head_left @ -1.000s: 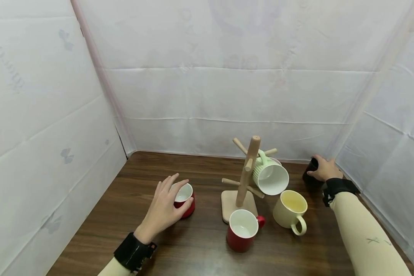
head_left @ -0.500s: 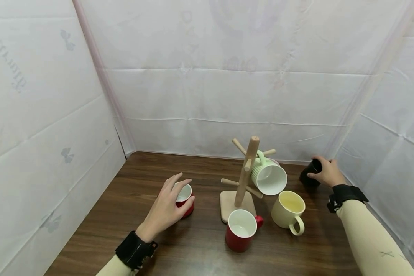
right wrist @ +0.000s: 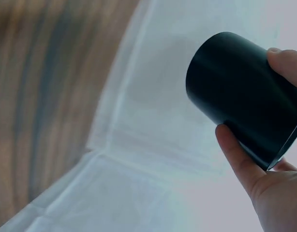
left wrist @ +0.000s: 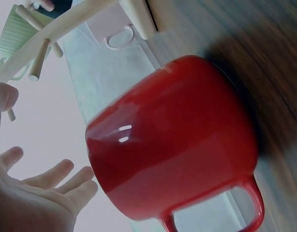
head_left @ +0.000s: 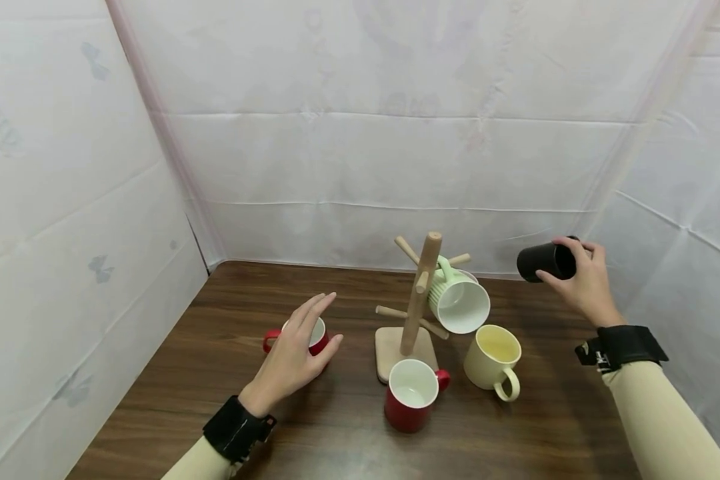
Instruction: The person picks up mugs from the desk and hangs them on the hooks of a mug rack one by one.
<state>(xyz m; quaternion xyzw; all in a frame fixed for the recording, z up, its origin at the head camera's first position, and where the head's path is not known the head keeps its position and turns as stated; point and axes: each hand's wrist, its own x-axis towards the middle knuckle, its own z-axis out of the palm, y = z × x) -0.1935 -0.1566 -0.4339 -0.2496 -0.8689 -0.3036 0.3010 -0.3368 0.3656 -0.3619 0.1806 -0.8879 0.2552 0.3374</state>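
The right hand [head_left: 585,287] is clamped on a smooth black cylindrical cup [right wrist: 240,92], thumb on one side and fingers on the other. The black cup is tipped over almost onto its side in the air, above the tabletop at the far right corner, its rim end turned towards the palm. The left hand [head_left: 291,360] grips nothing: its fingers and thumb stand apart over a glossy red ceramic mug with a white inside [left wrist: 172,140], which stands upright on the table with its handle to the left. Whether any fingertip brushes that mug's rim I cannot tell.

Between the two hands stands a pale wooden mug rack [head_left: 417,307] with a square base and several round pegs. A pale green ribbed mug [head_left: 456,300] hangs from an upper peg by its handle, its mouth tilted towards the viewer. Part of a pale pink mug [left wrist: 107,24] shows beyond the rack in the left wrist view; what supports it is hidden. A second red mug with a white inside [head_left: 408,407] stands just in front of the base, handle to the right. A pale yellow mug [head_left: 486,367] stands upright near the rack's right side, its handle towards the near right. The dark brown wood-grain table [head_left: 156,400] meets white fabric walls [head_left: 426,160] behind and at both sides.
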